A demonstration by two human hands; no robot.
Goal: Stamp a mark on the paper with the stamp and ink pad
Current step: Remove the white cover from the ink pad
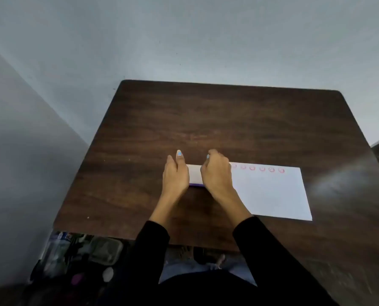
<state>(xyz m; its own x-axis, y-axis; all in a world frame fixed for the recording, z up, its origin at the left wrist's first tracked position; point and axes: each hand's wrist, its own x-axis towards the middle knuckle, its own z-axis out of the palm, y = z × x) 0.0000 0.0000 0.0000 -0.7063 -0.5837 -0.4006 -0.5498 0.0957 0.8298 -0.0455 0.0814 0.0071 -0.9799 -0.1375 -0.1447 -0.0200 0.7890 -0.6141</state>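
The left hand's fingers (179, 156) lie straight and close together, one light-blue nail showing at the tip, and press flat against the left side of a small pale box with a purple bottom edge, the ink pad (195, 176). The right hand's fingers (210, 156) curl down over the far right part of that box; they bunch together, but what they pinch, and whether a stamp sits under them, I cannot tell. The left hand (175, 175) stands on its edge, palm turned toward the box. The right hand (217, 175) rests knuckles-up, covering the box's right side and the near left corner of the paper (272, 193). Both wrists run back into black sleeves (261, 244).

The ink pad sits between the 2 hands, near the middle of the table (206, 120), touching or just beside the paper's left edge. The white paper lies flat to the right of the hands, closer to the table's right edge than its left. Along the paper's far edge runs a row of 6 round red stamped marks (262, 168), the leftmost partly hidden by the right hand.

The dark wood table stands against a grey wall (184, 40). Below its near left corner, some bags and clutter (82, 257) lie on the floor.
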